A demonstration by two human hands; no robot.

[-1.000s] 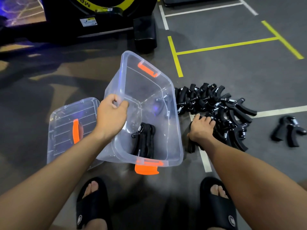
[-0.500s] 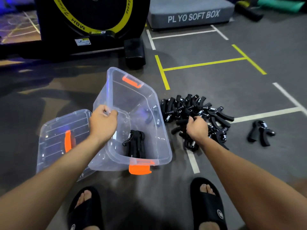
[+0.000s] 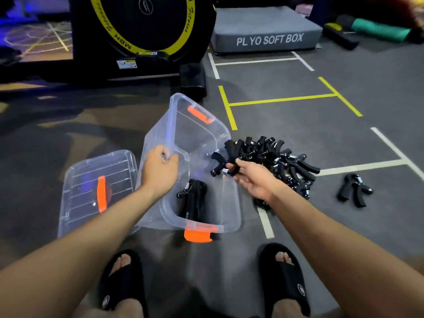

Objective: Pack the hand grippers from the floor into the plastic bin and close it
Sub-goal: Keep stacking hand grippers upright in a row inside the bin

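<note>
Gym floor (image 3: 298, 138), grey, taped lines. Right hand (image 3: 254, 180), down on pile (image 3: 282, 161) a second earlier, had lifted grippers (image 3: 226, 160) pinched in its fingers over bin (image 3: 202, 138) rim. Left hand (image 3: 159, 168) gripped tilted bin's edge. One batch lay inside; lid (image 3: 96, 191) off beside bin; stray pair (image 3: 354, 189) apart. Drop-in likely next.

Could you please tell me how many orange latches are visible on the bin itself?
2: one latch on the bin's far rim, one latch on its near rim. The lid's orange handle isn't counted.
</note>
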